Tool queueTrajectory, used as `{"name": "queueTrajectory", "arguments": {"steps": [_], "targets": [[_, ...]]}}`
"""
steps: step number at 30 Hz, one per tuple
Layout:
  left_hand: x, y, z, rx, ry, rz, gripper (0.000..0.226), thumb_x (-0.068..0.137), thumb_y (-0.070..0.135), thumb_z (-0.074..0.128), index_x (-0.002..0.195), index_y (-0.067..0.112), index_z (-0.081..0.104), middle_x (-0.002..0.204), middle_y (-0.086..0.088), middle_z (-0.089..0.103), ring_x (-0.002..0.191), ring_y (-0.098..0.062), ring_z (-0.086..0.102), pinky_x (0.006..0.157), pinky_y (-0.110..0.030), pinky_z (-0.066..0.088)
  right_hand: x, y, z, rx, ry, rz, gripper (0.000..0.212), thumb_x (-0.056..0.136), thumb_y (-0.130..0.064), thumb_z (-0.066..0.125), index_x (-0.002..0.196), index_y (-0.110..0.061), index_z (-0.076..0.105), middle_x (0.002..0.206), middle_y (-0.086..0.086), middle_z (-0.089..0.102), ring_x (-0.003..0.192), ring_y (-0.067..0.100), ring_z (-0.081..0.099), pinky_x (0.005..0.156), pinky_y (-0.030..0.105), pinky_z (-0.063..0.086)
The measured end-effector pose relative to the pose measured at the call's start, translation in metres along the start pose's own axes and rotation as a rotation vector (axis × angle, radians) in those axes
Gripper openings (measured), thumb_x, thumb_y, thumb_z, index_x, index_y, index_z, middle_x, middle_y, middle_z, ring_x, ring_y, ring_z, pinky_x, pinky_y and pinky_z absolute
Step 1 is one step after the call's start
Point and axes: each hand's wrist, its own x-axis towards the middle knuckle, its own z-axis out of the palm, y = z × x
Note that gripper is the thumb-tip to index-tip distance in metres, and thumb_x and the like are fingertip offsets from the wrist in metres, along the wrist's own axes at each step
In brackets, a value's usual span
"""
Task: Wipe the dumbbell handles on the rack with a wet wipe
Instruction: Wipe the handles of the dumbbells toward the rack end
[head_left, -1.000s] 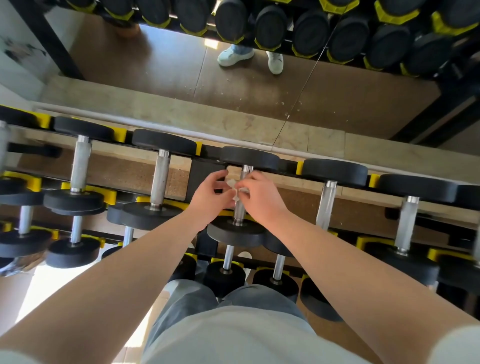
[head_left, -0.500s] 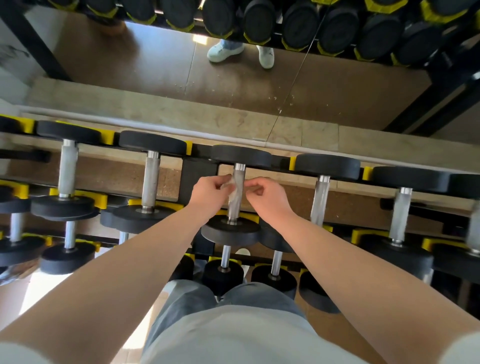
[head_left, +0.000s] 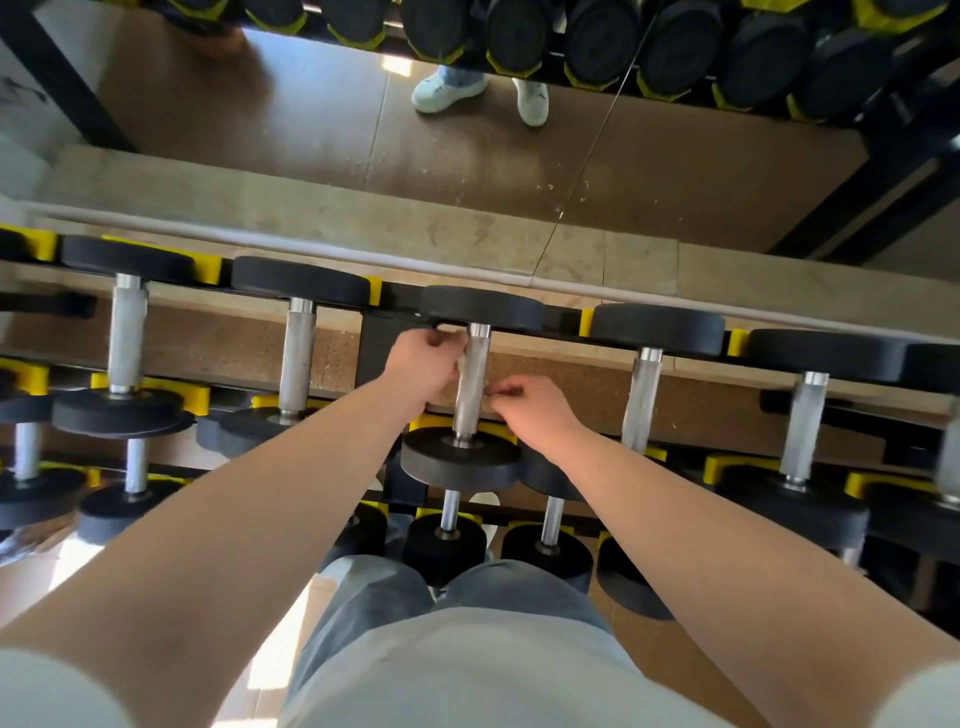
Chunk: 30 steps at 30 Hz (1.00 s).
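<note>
Head view — left hand (head_left: 423, 364) and right hand (head_left: 535, 410) each pinch the wet wipe (head_left: 460, 366) against one dumbbell handle (head_left: 472, 384).

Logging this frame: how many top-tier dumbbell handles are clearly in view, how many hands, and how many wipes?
top-tier dumbbell handles: 5 (a blurred one at the right edge is not counted)
hands: 2, left hand and right hand
wet wipe: 1
Total: 8
</note>
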Motion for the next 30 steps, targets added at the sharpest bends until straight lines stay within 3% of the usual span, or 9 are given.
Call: {"name": "queueTrajectory", "arguments": {"steps": [2, 5, 8, 11, 15, 18, 20, 26, 30], "targets": [[0.002, 0.005, 0.001, -0.031, 0.006, 0.049, 0.013, 0.099, 0.023, 0.064, 0.095, 0.018, 0.075, 0.089, 0.000, 0.072, 0.087, -0.020, 0.068, 0.080, -0.030, 0.058, 0.000, 0.000, -0.003, 0.052, 0.019, 0.000, 0.024, 0.099, -0.021, 0.061, 0.120, -0.026, 0.072, 0.120, -0.004, 0.070, 0.111, 0.017, 0.065, 0.104, 0.045, 0.054], [-0.010, -0.004, -0.003, 0.112, -0.077, 0.084, 0.029, 0.101, 0.004, 0.054, 0.124, 0.008, 0.070, 0.110, -0.003, 0.069, 0.087, -0.012, 0.066, 0.064, -0.011, 0.053, 0.001, -0.001, -0.005, 0.091, 0.019, -0.001, 0.023, 0.099, -0.020, 0.060, 0.116, -0.027, 0.072, 0.115, -0.006, 0.070, 0.109, 0.018, 0.066, 0.103, 0.046, 0.054], [-0.014, -0.023, -0.006, 0.635, -0.277, 0.070, 0.034, 0.099, 0.005, 0.052, 0.128, 0.011, 0.068, 0.121, -0.009, 0.069, 0.102, -0.022, 0.067, 0.089, -0.031, 0.059, 0.000, 0.001, -0.002, 0.061, -0.008, 0.019, 0.025, 0.100, -0.023, 0.058, 0.122, -0.025, 0.071, 0.120, -0.002, 0.069, 0.112, 0.019, 0.064, 0.104, 0.046, 0.053], [-0.014, -0.031, -0.008, 1.038, -0.402, 0.093, 0.033, 0.098, 0.009, 0.051, 0.125, 0.013, 0.069, 0.112, -0.008, 0.071, 0.100, -0.023, 0.067, 0.091, -0.035, 0.058, -0.001, -0.001, 0.004, -0.012, -0.059, 0.011, 0.026, 0.101, -0.024, 0.058, 0.124, -0.022, 0.070, 0.123, 0.000, 0.069, 0.113, 0.017, 0.062, 0.102, 0.038, 0.052], [-0.006, -0.024, -0.009, 0.580, -0.243, 0.029, 0.029, 0.097, 0.011, 0.061, 0.124, 0.014, 0.071, 0.117, -0.007, 0.070, 0.103, -0.020, 0.065, 0.099, -0.039, 0.055, -0.002, -0.005, 0.006, -0.011, -0.070, -0.006, 0.031, 0.099, -0.025, 0.063, 0.130, -0.021, 0.067, 0.129, 0.000, 0.068, 0.118, 0.020, 0.062, 0.098, 0.033, 0.049], [0.001, -0.010, -0.008, -0.016, -0.087, -0.046, 0.025, 0.095, 0.004, 0.063, 0.118, 0.011, 0.071, 0.109, -0.005, 0.072, 0.101, -0.020, 0.066, 0.096, -0.036, 0.054, 0.000, -0.007, 0.006, 0.248, -0.027, 0.023, 0.033, 0.100, -0.016, 0.060, 0.132, -0.021, 0.066, 0.126, 0.003, 0.071, 0.113, 0.020, 0.067, 0.101, 0.040, 0.055], [0.002, -0.001, -0.005, -0.133, -0.043, -0.006, 0.025, 0.095, 0.001, 0.061, 0.110, 0.016, 0.074, 0.105, -0.005, 0.073, 0.102, -0.022, 0.069, 0.098, -0.037, 0.056, 0.000, -0.010, 0.003, 0.456, -0.038, 0.071, 0.028, 0.101, -0.012, 0.059, 0.127, -0.019, 0.068, 0.112, 0.002, 0.075, 0.101, 0.019, 0.072, 0.093, 0.039, 0.060], [-0.013, -0.026, -0.003, 0.359, -0.190, -0.057, 0.022, 0.101, 0.010, 0.055, 0.118, 0.016, 0.069, 0.098, -0.005, 0.069, 0.088, -0.017, 0.068, 0.075, -0.027, 0.056, 0.000, -0.003, 0.002, 0.509, 0.012, 0.096, 0.010, 0.098, -0.018, 0.068, 0.106, -0.022, 0.073, 0.108, 0.000, 0.074, 0.098, 0.016, 0.072, 0.084, 0.035, 0.063], [-0.008, -0.036, -0.005, 0.610, -0.262, -0.036, 0.037, 0.101, 0.009, 0.054, 0.138, 0.012, 0.061, 0.104, -0.007, 0.070, 0.093, -0.021, 0.068, 0.080, -0.031, 0.058, -0.002, 0.002, -0.003, 0.429, 0.042, 0.047, 0.005, 0.101, -0.021, 0.064, 0.100, -0.024, 0.068, 0.098, -0.004, 0.072, 0.090, 0.009, 0.069, 0.077, 0.027, 0.060]]}}
